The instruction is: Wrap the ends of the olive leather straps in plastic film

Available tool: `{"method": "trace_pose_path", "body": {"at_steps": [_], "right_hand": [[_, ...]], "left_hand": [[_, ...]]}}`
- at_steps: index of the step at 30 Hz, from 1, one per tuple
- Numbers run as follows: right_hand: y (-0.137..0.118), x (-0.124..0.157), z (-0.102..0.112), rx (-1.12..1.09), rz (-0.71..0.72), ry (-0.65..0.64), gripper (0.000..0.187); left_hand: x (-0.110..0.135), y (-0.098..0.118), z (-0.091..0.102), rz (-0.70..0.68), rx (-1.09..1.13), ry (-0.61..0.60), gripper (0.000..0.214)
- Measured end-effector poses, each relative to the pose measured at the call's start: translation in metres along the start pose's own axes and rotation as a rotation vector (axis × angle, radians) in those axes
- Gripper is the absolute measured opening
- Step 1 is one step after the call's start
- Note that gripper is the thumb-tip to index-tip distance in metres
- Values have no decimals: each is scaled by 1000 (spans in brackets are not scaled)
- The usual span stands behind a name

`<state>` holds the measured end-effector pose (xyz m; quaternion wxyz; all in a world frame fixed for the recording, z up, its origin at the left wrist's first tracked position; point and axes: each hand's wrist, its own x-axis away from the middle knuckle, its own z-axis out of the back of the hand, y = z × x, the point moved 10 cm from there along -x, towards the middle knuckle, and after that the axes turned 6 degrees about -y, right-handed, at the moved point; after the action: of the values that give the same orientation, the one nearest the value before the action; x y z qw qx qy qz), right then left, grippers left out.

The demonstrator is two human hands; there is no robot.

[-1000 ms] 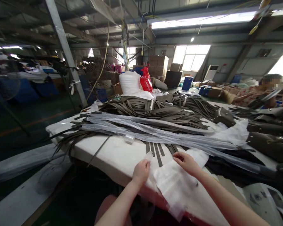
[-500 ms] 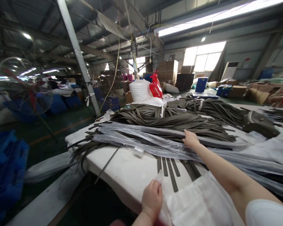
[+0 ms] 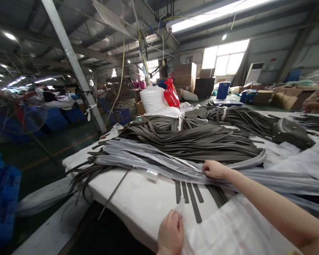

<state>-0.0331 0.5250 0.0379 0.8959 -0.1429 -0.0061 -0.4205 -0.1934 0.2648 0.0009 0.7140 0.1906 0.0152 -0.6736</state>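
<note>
My right hand [image 3: 215,170] is closed on a long strap in a thin whitish plastic sleeve [image 3: 149,157]. It lies in a pile of similar sleeved straps on the table, and its right end bends round in a curve. Low in the view, my left hand [image 3: 171,232] has its fingers closed on the edge of a white translucent plastic bag [image 3: 225,230]. Several short dark strips [image 3: 193,203] lie between my hands, their far ends under the sleeved pile. Behind that pile is a big bundle of bare dark grey-green straps [image 3: 194,138].
A white-covered table [image 3: 138,202] carries everything. A small clear packet [image 3: 152,175], a white foam roll [image 3: 152,99], a red bag [image 3: 171,95] and a dark pouch [image 3: 291,134] sit on it. Left are a slanted metal post [image 3: 74,67] and blue crates [image 3: 5,198].
My right hand has come down toward me, bringing the sleeved strap off the dark bundle so that its right end now curves. My left hand stays on the bag. The view has shifted slightly.
</note>
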Motion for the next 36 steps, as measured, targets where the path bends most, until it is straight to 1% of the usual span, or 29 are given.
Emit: {"method": "trace_pose_path", "body": {"at_steps": [1,2,3,5,7,8,10,11,12,14,16,18,22,24,27,29,33,36], "right_hand": [[4,-7,2,-9,-3,-40,14],[10,-15,7,-11,-20,-63,16],[17,-25,14,-6,-49,-63,23],[31,-46,35,29,-126,10,31],[45,-63,55,81,-208,125,35],[52,-69,63,107,-245,171,41],[64,-77,68,148,-310,220,55],[70,-79,67,163,-336,224,58],[76,-81,65,176,-356,223,56],[83,-82,60,202,-373,219,47],[86,-81,57,232,-362,222,40],[85,-78,54,259,-340,229,39],[82,-70,52,286,-312,242,33],[82,-65,52,286,-310,256,29],[85,-61,51,267,-319,265,30],[90,-60,50,246,-338,256,30],[103,-62,48,203,-394,230,36],[104,-65,48,198,-377,208,32]], "left_hand": [[1,0,-1,-8,-1,4,25],[1,0,-2,-17,-1,10,25],[1,1,-3,-30,0,17,25],[2,0,-3,-45,-6,45,24],[2,-1,-4,-50,-17,73,23],[2,-1,-5,-51,-23,78,23],[3,-3,-9,-52,-30,70,22],[3,-3,-11,-53,-30,59,21],[3,-5,-13,-47,-32,53,20],[4,-7,-17,-34,-35,41,19],[5,-8,-19,-21,-33,35,19],[5,-8,-18,-14,-24,32,19],[4,-5,-10,-30,-7,59,20],[4,-2,-4,-51,-1,102,20],[4,2,5,-78,3,174,20],[4,3,7,-73,-5,196,20],[4,0,0,-55,-25,154,20],[4,-4,-6,-49,-36,126,19]]}}
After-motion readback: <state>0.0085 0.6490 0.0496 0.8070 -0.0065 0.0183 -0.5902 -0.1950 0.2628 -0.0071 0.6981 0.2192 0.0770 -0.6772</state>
